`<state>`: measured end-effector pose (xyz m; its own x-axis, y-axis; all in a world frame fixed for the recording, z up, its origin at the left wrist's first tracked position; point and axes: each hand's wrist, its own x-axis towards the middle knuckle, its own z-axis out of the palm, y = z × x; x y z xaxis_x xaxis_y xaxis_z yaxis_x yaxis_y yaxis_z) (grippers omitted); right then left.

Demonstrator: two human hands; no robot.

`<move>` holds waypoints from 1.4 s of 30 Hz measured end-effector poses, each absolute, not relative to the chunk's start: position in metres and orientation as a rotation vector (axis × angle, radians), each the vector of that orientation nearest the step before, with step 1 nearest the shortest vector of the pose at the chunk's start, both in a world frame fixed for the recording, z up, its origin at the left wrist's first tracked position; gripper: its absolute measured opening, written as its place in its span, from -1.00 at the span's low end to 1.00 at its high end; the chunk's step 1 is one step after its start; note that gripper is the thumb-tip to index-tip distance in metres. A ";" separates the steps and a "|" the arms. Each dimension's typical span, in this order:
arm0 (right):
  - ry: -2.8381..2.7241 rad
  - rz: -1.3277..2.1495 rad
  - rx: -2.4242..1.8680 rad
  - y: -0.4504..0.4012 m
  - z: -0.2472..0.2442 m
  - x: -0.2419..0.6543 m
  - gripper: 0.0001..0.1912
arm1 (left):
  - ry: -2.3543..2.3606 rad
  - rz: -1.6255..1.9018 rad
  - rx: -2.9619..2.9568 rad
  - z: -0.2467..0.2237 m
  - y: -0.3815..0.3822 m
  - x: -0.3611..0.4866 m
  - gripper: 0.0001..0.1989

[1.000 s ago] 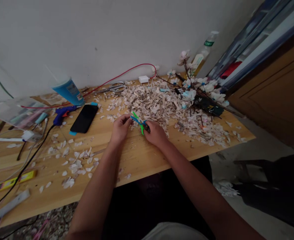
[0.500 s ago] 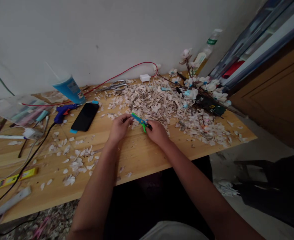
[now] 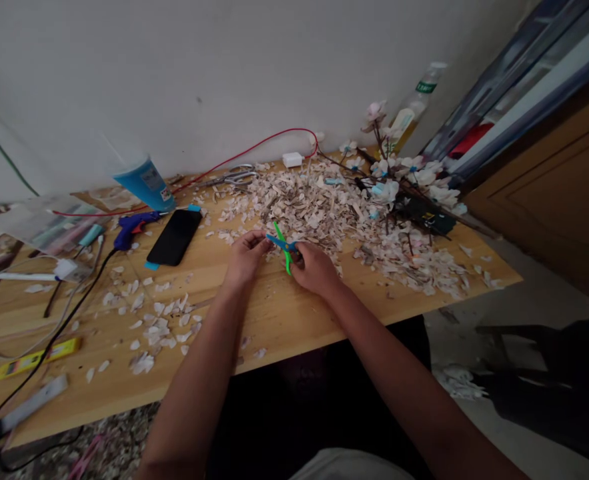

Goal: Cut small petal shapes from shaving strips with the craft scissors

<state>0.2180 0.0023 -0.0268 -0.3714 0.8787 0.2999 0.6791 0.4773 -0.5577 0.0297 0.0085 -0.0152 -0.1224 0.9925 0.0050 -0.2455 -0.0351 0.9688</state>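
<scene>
Small blue-and-green scissors [image 3: 283, 245], blades spread, are gripped in the right hand [image 3: 314, 268] just before the big scrap pile [image 3: 324, 207] on the counter [image 3: 274, 320], the left hand's [image 3: 244, 257] grip pinched on a tiny piece; cut petals [image 3: 157, 327] already lie left of the pile, much uncut.

Dim, even indoor light with soft shadows and no glare. Wide-angle distortion bends the edges; the left side blurs, and the pale wooden tabletop [image 3: 284, 320] stays reasonably sharp

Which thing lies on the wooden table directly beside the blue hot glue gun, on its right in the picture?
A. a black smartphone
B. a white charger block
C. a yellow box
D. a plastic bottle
A: the black smartphone lies flat just right of the blue hot glue gun on the wooden table.
</scene>
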 end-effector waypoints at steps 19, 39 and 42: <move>-2.165 0.483 -1.336 0.004 -0.032 0.218 -0.92 | 1.168 1.407 0.979 -0.021 0.007 0.030 -0.72; -2.174 0.469 -1.275 0.001 -0.026 0.218 -0.81 | 1.227 1.393 1.022 -0.006 0.005 0.025 -0.66; -2.181 0.472 -1.278 0.001 -0.025 0.218 -0.84 | 1.276 1.344 1.155 -0.004 0.003 0.024 -0.77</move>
<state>0.2184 0.0009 -0.0250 -0.3868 0.8755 0.2896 0.6774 0.4828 -0.5550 0.0243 0.0032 -0.0037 -0.1342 0.9903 0.0349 -0.0165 -0.0375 0.9992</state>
